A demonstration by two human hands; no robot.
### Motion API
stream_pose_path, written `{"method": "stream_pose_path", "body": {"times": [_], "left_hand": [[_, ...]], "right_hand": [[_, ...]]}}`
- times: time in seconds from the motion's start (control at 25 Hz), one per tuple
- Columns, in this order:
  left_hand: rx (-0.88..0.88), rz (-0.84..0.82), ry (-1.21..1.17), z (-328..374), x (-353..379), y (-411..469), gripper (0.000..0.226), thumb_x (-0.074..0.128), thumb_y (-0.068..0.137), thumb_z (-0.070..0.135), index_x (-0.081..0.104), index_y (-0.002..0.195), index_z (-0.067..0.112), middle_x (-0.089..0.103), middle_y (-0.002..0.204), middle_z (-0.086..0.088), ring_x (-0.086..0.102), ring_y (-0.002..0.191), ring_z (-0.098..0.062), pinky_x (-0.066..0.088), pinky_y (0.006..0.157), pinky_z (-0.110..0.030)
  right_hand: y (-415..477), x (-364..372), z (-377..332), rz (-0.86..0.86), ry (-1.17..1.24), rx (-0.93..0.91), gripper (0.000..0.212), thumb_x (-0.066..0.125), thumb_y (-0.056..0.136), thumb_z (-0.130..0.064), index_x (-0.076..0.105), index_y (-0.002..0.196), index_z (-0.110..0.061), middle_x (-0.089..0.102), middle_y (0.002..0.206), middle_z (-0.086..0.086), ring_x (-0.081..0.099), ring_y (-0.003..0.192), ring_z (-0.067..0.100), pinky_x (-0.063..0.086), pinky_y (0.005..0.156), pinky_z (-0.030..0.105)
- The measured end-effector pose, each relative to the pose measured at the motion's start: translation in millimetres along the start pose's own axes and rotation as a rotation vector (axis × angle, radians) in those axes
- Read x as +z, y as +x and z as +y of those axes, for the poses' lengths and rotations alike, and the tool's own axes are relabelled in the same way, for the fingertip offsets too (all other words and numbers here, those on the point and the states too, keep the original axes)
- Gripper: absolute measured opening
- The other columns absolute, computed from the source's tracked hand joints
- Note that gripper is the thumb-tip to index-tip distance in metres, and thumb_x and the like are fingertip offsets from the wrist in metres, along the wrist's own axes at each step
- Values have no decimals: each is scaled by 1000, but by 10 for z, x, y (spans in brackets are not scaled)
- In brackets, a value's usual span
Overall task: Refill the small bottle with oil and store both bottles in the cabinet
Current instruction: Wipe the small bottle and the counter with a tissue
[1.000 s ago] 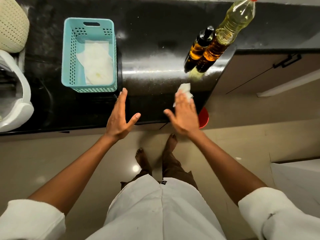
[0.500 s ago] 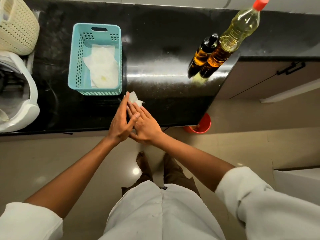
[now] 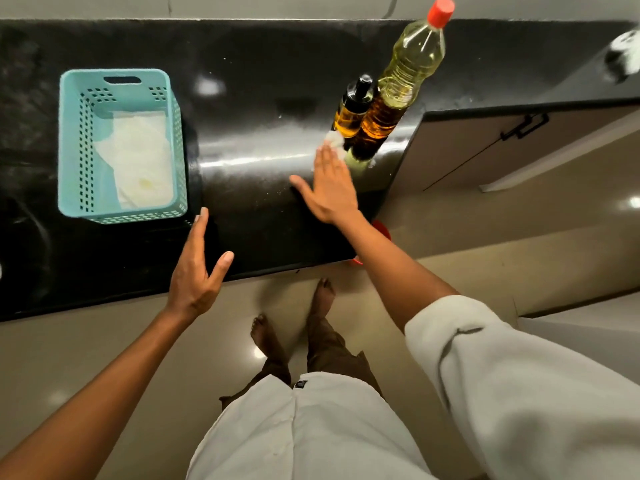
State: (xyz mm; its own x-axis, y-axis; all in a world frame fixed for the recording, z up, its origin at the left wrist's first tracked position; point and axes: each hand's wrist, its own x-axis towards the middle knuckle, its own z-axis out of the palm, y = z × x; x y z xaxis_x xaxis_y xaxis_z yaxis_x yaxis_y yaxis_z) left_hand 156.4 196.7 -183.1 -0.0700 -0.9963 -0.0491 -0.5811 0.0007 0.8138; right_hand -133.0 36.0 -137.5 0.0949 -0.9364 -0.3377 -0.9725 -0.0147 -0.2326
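Note:
A small amber bottle with a black pump top stands on the black counter, touching a tall clear oil bottle with a red cap. My right hand lies flat with straight fingers and presses a white tissue onto the counter just in front of the small bottle. My left hand hovers open over the counter's front edge, fingers straight, holding nothing.
A teal perforated basket with white paper inside stands on the counter at left. A cabinet door with a black handle sits below the counter at right. A red bucket peeks out under the counter edge.
My right hand swept the tissue left to meet my left hand, then back right and farther, up to the bottles. My left hand stayed near the front edge.

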Motion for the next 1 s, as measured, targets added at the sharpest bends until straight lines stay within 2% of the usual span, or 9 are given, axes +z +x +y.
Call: {"method": "stream_pose_path", "body": {"times": [0.16, 0.32, 0.44, 0.52, 0.68, 0.76, 0.84, 1.0], "left_hand": [[4, 11, 30, 58, -18, -9, 85, 51, 106, 53, 12, 174, 21, 14, 182, 7, 11, 169, -11, 14, 134, -20], [-11, 26, 2, 104, -41, -3, 85, 50, 105, 53, 13, 174, 18, 15, 182, 4, 13, 169, -11, 17, 136, -29], [1, 29, -10, 106, -35, -11, 86, 50, 106, 52, 13, 174, 16, 14, 182, 2, 13, 169, -13, 19, 137, -38], [-2, 27, -26, 120, -50, -16, 87, 50, 105, 52, 13, 174, 14, 14, 182, 0, 13, 169, -14, 19, 137, -41], [-57, 59, -139, 195, -59, 9, 85, 49, 105, 48, 15, 173, 11, 15, 182, -3, 14, 169, -14, 19, 138, -46], [-84, 67, -190, 191, -67, 19, 82, 47, 106, 48, 15, 173, 12, 16, 182, -4, 15, 169, -14, 20, 137, -49], [-86, 51, -181, 172, -54, 18, 80, 45, 107, 51, 18, 173, 17, 18, 181, -1, 16, 169, -14, 21, 137, -49], [-62, 17, -80, 102, -54, 4, 81, 45, 107, 53, 16, 174, 19, 14, 182, 2, 9, 169, -11, 16, 138, -43]], "right_hand": [[-206, -55, 634, 56, 36, 145, 97, 21, 106, -73, 0, 169, -2, -3, 178, 17, -3, 166, 29, 3, 135, 47], [-313, 112, 303, 49, 34, 142, 101, 18, 104, -77, -4, 168, -2, -10, 177, 18, -8, 165, 30, 2, 135, 49], [-358, 296, -243, 24, 8, -2, 102, 18, 103, -78, 0, 169, -2, -6, 177, 19, -5, 165, 31, 2, 135, 49], [-362, 432, -710, 4, -3, -162, 99, 21, 104, -75, 3, 169, -2, -3, 177, 19, -3, 166, 32, 3, 135, 48], [-596, 796, -1465, -85, -110, -543, 85, 30, 110, -57, 4, 169, -3, -3, 178, 18, -4, 166, 29, 8, 133, 46], [-889, 940, -1510, -77, -72, -612, 85, 40, 107, -48, 6, 169, -2, 0, 178, 18, -2, 166, 29, 7, 134, 45], [-1200, 1041, -1367, -35, -78, -659, 82, 40, 107, -47, 9, 169, -3, 4, 178, 18, 0, 166, 29, 6, 134, 44], [-1475, 970, -784, -70, -186, -630, 91, 31, 107, -68, 8, 170, -6, 5, 178, 14, 0, 166, 25, 9, 134, 45]]}}
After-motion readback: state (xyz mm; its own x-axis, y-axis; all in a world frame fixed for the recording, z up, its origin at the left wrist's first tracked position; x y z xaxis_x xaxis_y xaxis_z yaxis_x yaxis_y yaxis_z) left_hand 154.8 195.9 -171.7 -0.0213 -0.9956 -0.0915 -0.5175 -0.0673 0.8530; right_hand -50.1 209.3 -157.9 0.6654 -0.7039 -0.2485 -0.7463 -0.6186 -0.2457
